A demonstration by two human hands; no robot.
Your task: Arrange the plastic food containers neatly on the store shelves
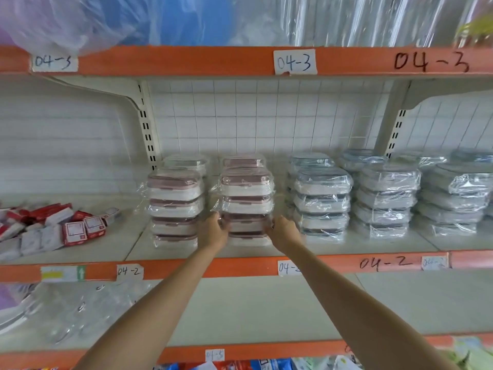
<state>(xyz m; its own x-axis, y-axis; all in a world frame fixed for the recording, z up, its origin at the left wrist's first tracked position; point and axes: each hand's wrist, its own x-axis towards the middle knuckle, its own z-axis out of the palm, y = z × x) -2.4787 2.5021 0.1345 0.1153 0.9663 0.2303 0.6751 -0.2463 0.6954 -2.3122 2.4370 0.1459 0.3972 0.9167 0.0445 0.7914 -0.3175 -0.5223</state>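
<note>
Both arms reach to the middle orange-edged shelf (pixel 240 267), labelled 04-2. Left hand (pixel 213 231) and right hand (pixel 284 232) grip opposite sides of a stack of plastic-wrapped white food containers with pink lids (pixel 246 201), low down. A matching pink-lidded stack (pixel 174 206) stands just left. Stacks of wrapped blue-lidded containers (pixel 322 201) line up to the right. Small red-and-white boxes (pixel 53 225) lie jumbled far left.

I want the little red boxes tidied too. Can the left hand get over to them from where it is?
Probably yes. The left hand grips the pink-lidded stack and must let go first. The red boxes lie further left past another pink stack, but the shelf front is open.
</note>
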